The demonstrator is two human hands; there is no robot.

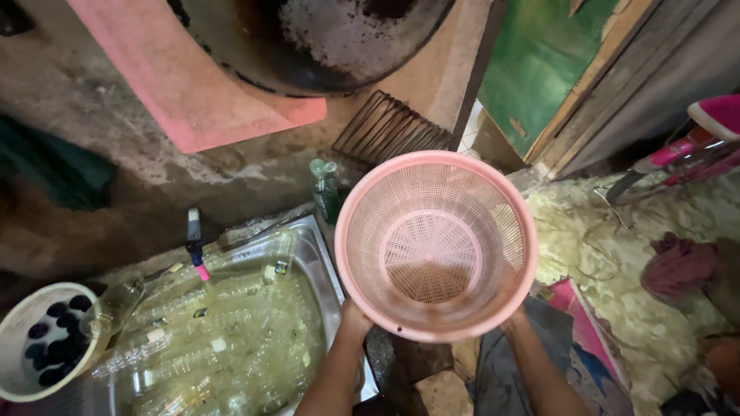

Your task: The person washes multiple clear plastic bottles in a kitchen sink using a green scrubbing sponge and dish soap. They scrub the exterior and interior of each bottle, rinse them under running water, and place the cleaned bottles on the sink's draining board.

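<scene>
A round pink plastic basket [435, 243] with a mesh wall and bottom is held up in front of me, its inside facing the camera and holding nothing. My left hand [354, 320] grips its lower left rim. My right hand [511, 317] grips the lower right rim and is mostly hidden behind the basket. To the left and below stands a steel sink [324, 266] filled with water and several clear plastic bottles [223, 339] lying on their sides.
A white bowl [19, 339] with several dark caps sits at the lower left. A small green-capped bottle [326, 189] stands behind the sink, beside a wire rack [389, 127]. A large blackened pan [324, 38] and pink board [185, 85] lie above. A green door [539, 62] is at the right.
</scene>
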